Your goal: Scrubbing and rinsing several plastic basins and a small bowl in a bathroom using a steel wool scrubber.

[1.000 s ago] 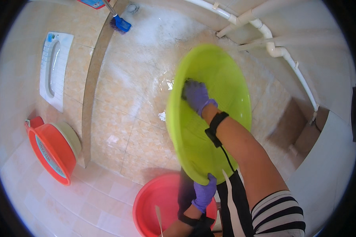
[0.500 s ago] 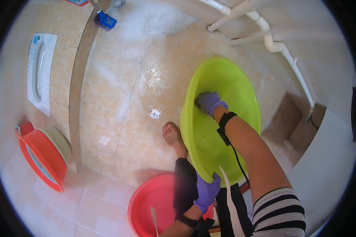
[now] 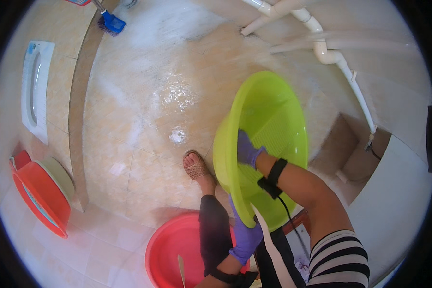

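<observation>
Tub (image 3: 271, 98): long axis forward
Our left hand (image 3: 247, 237) clamps its near end; right hand (image 3: 248, 151) inside, grip hidden.

The lime-green tub (image 3: 254, 91) is smooth plastic with a soft gloss, its inner washboard panel (image 3: 279, 126) ridged. The purple gloves (image 3: 247, 238) look thin and rubbery, lightly wrinkled. The pink-red basin (image 3: 177, 240) is smooth plastic too, as are the white pipes (image 3: 330, 56). Wet floor tiles (image 3: 153, 158) shine; the squat toilet (image 3: 44, 91) resembles glazed ceramic. The striped sleeve (image 3: 338, 259) is cloth, the sandal (image 3: 197, 169) coarsely woven.
</observation>
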`<state>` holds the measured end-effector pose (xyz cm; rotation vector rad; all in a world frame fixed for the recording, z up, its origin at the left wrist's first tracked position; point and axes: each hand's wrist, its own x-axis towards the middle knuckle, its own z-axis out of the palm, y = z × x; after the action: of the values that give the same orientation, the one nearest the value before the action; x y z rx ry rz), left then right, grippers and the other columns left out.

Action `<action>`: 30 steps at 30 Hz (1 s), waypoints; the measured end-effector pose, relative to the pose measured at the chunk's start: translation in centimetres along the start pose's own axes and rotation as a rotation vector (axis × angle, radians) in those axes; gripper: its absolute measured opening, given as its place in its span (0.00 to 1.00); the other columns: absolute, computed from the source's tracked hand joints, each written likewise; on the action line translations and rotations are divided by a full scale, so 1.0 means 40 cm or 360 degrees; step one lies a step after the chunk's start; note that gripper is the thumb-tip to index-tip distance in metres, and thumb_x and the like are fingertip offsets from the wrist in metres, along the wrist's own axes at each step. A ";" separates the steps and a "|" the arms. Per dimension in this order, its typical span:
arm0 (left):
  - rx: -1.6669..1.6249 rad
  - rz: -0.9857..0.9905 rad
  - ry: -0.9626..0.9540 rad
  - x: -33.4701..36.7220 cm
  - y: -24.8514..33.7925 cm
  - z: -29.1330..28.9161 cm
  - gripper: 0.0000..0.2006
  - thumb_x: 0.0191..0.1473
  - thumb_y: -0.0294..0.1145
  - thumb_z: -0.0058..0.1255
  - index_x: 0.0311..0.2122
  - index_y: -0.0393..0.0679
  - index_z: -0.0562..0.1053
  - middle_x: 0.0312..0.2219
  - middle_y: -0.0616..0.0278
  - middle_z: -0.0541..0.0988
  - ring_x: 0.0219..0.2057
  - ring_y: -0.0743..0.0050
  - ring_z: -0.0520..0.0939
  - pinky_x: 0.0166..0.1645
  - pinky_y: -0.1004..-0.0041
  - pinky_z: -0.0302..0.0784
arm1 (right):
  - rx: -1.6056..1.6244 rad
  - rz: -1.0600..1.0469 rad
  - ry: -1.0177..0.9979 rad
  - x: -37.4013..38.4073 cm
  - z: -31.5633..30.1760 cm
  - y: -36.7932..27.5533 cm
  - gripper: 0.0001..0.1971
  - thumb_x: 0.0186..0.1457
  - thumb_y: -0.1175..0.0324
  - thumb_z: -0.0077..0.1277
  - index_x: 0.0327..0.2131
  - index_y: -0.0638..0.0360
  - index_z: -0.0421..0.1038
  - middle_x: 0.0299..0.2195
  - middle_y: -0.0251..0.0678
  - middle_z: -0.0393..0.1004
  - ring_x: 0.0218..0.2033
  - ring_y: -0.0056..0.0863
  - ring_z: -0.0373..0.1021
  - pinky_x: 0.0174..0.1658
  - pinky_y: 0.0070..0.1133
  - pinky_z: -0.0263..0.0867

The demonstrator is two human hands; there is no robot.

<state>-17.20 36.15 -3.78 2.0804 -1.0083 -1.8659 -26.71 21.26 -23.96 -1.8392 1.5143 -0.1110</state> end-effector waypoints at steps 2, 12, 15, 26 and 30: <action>-0.0096 0.0038 0.0137 0.001 0.039 -0.008 0.09 0.42 0.22 0.49 0.32 0.35 0.67 0.25 0.56 0.73 0.26 0.67 0.75 0.31 0.72 0.70 | 0.0012 -0.0173 0.0239 -0.013 -0.010 -0.048 0.21 0.42 0.68 0.45 0.41 0.70 0.62 0.40 0.56 0.64 0.33 0.48 0.67 0.40 0.33 0.64; -0.0334 -0.0143 0.0016 -0.006 0.067 0.005 0.10 0.42 0.22 0.47 0.34 0.34 0.67 0.27 0.52 0.74 0.30 0.59 0.76 0.34 0.69 0.71 | -0.0029 0.0500 -0.0219 0.076 0.020 0.128 0.14 0.45 0.73 0.41 0.38 0.69 0.65 0.42 0.55 0.63 0.38 0.47 0.66 0.40 0.35 0.63; -0.0257 -0.0148 0.0097 0.001 0.040 -0.003 0.10 0.41 0.23 0.48 0.33 0.34 0.67 0.27 0.52 0.74 0.29 0.59 0.76 0.34 0.68 0.71 | -0.0099 0.0120 0.0118 -0.009 -0.029 -0.086 0.13 0.45 0.72 0.42 0.36 0.66 0.66 0.39 0.52 0.64 0.38 0.44 0.67 0.39 0.33 0.63; -0.0866 -0.0437 0.0112 0.002 0.025 -0.010 0.08 0.45 0.21 0.46 0.34 0.38 0.66 0.24 0.64 0.71 0.24 0.78 0.72 0.27 0.77 0.67 | -0.0884 0.0983 -0.0665 0.167 -0.187 0.135 0.13 0.50 0.63 0.42 0.38 0.55 0.72 0.40 0.35 0.72 0.43 0.35 0.67 0.41 0.30 0.61; -0.0103 0.0228 0.0203 0.036 0.071 0.011 0.09 0.45 0.21 0.47 0.35 0.36 0.66 0.25 0.61 0.72 0.22 0.75 0.74 0.26 0.76 0.69 | -0.0309 0.0954 -0.0690 0.127 -0.138 0.245 0.18 0.48 0.59 0.42 0.38 0.60 0.70 0.40 0.43 0.71 0.41 0.42 0.67 0.44 0.30 0.61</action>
<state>-18.65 33.32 -3.50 2.0049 -1.0225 -1.6534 -35.93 13.85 -27.56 -1.3489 1.7179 0.6928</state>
